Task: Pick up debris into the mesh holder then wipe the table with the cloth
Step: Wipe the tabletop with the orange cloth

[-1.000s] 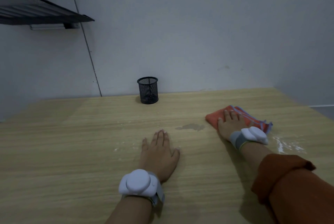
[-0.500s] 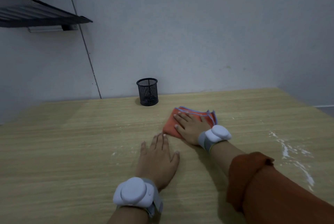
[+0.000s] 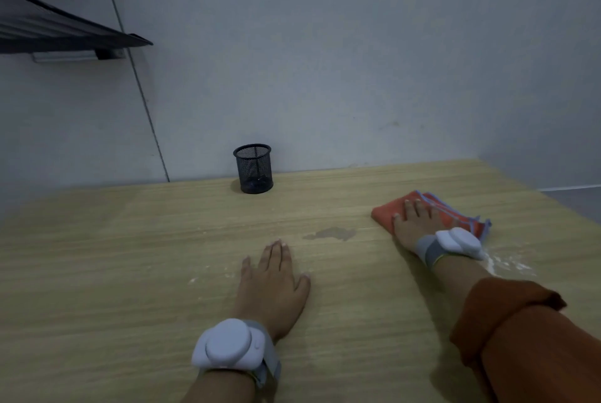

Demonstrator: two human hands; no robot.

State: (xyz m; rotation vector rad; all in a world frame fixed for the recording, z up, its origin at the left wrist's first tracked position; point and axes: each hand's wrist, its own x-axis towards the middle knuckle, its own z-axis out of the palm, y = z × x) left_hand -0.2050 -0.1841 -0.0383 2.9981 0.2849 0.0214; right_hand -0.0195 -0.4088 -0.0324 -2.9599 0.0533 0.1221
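Note:
An orange cloth with a blue hem lies folded on the wooden table at the right. My right hand presses flat on top of it, fingers spread. My left hand rests palm down on the bare table near the middle, holding nothing. The black mesh holder stands upright at the back against the wall, with some dark bits at its bottom. A damp grey patch shows between the hands. White powdery streaks lie just right of my right wrist.
A dark shelf juts from the wall at the upper left. The wall runs along the table's far edge. The table's right edge slants close to the cloth. A few pale crumbs lie left of my left hand.
My right hand slid the cloth from the middle of the table back to the right, uncovering the damp patch. My left hand stayed flat in place.

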